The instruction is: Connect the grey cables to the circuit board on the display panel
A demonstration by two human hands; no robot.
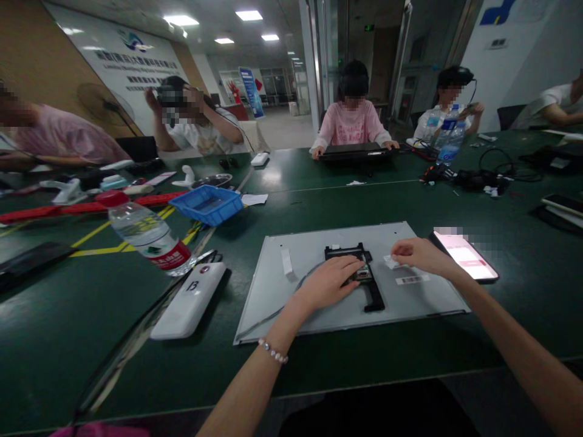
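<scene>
A flat light-grey panel (273, 282) lies on the table before me. Near its middle sits a black plastic bracket (376, 297) with a small circuit board (363, 273) partly showing. Across the bracket and board rests my left hand (330, 279), its fingers stretched out and flat, covering their left part. From under that hand a grey cable (273, 314) runs to the panel's lower left corner. Right of the bracket, my right hand (419, 254) pinches a small crumpled white piece (390, 261), paper or tape, above a barcode label (412, 280).
A lit phone (467, 255) lies beside the panel's right edge. To the left are a white power bank (189, 301) marked 13, a tilted water bottle (146, 233) and a blue tray (207, 205). Across the green table (319, 376), several people sit; one holds a dark flat panel (357, 152).
</scene>
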